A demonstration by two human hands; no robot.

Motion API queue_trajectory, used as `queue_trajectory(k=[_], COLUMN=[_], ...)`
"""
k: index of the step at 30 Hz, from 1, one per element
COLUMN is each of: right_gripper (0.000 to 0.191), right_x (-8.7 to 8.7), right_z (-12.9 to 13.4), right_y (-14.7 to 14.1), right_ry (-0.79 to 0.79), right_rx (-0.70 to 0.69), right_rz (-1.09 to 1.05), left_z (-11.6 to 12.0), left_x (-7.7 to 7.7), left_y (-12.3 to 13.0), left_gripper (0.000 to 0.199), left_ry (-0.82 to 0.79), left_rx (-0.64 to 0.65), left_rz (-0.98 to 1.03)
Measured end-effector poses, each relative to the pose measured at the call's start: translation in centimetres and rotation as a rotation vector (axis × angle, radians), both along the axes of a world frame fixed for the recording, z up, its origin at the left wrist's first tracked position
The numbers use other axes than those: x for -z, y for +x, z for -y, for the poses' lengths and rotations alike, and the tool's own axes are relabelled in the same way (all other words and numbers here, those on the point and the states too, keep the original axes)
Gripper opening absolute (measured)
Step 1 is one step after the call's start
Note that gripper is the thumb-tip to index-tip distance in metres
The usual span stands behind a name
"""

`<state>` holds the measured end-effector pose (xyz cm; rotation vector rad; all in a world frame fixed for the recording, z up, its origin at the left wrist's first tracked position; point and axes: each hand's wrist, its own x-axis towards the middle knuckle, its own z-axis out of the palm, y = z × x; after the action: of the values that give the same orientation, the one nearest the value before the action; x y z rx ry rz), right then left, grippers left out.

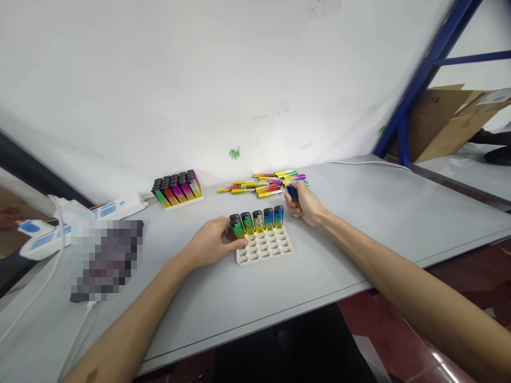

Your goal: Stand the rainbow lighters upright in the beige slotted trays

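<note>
My left hand [209,242] is closed around the left side of a white lighter tray [265,250] with rows of slots. Its thumb lies along the tray's edge, beside a green lighter [238,229]; the other fingertips are partly hidden behind it. Along the back row, more lighters stand upright, among them a green lighter [247,223], a clear-and-yellow lighter [258,222] and a blue lighter [278,218]. My right hand [305,205] grips another blue lighter [294,194], tilted, right of the tray and in front of a loose pile of shiny lighters [269,190].
A second tray [183,203] full of coloured lighters stands at the back left by the wall. Power strips [114,207] with white cables and a pixelated dark object [107,260] lie on the left. Cardboard boxes [451,117] sit beyond a blue metal frame [419,74] at right.
</note>
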<state>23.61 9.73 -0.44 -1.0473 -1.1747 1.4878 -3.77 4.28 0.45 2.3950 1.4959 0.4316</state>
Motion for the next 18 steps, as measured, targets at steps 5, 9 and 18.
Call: queue_trajectory(k=[5, 9, 18], right_gripper=[0.049, 0.047, 0.044], right_x=[0.1, -0.12, -0.26], right_z=[0.02, 0.12, 0.18], right_y=[-0.17, -0.19, -0.43], right_ry=[-0.025, -0.033, -0.042], right_rx=[0.044, 0.044, 0.099], right_rz=[0.003, 0.016, 0.027], left_z=[0.07, 0.1, -0.04], left_x=[-0.16, -0.24, -0.05], left_y=[0.05, 0.1, 0.02], left_gripper=[0.044, 0.044, 0.046], left_ry=[-0.011, -0.017, -0.029], left_rx=[0.011, 0.02, 0.03], left_rz=[0.013, 0.011, 0.005])
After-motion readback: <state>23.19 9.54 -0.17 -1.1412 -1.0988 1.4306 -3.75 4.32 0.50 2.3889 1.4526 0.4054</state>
